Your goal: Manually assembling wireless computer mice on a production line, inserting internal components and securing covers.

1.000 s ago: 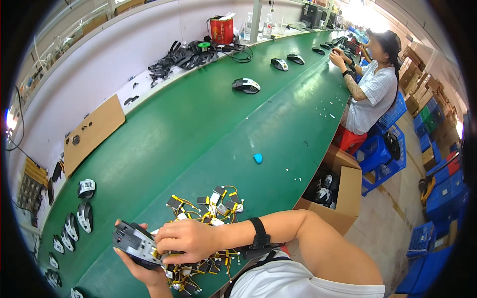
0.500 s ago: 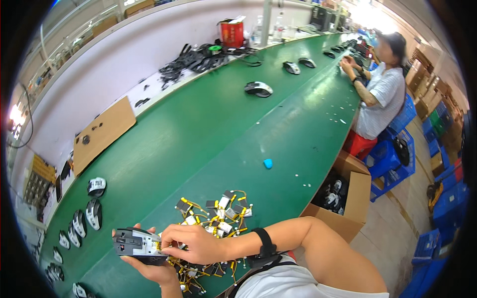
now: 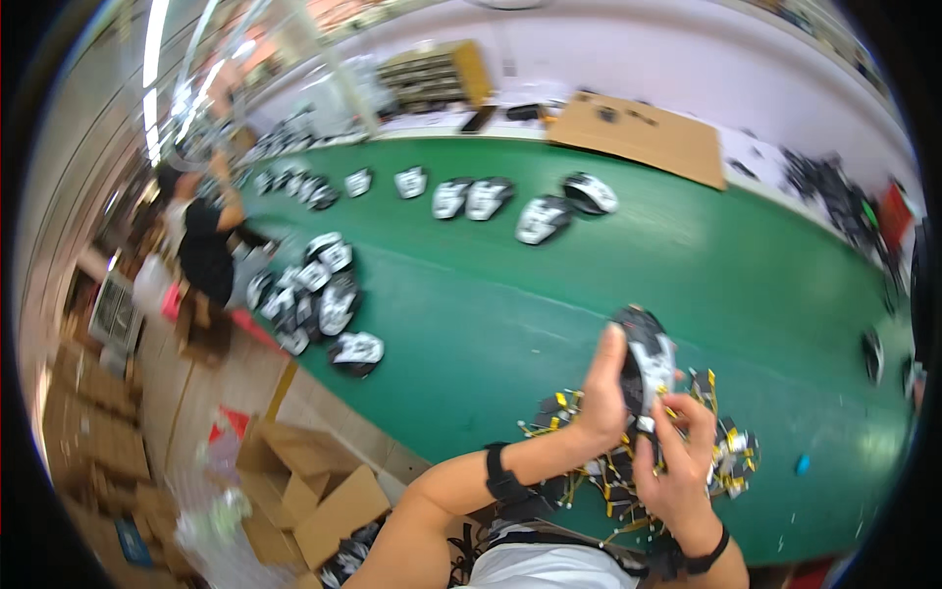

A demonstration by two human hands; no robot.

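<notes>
My left hand (image 3: 606, 388) grips a half-assembled computer mouse (image 3: 646, 358), black with a white inner part showing, held tilted above the green bench. At the mouse's lower end my right hand (image 3: 682, 471) has its thumb and fingers closed around a small battery (image 3: 646, 424), dark and white, with a bit of yellow beside it. Motion blur hides whether the battery touches the shell. Beneath both hands spreads a pile of small batteries (image 3: 731, 461) with yellow tape and thin wires.
Several black-and-white mice (image 3: 489, 198) stand in a row along the far side; a cluster of mice (image 3: 329, 294) sits left. A blue piece (image 3: 803, 464) lies right. Cardboard (image 3: 638, 137) rests at the back edge. An open carton (image 3: 314, 491) stands below, and a co-worker (image 3: 208, 231) is far left.
The view has swung left, bringing the left end of the bench and another co-worker into sight. The mouse has been turned, its lower end now toward me. Both hands stay on the work.
</notes>
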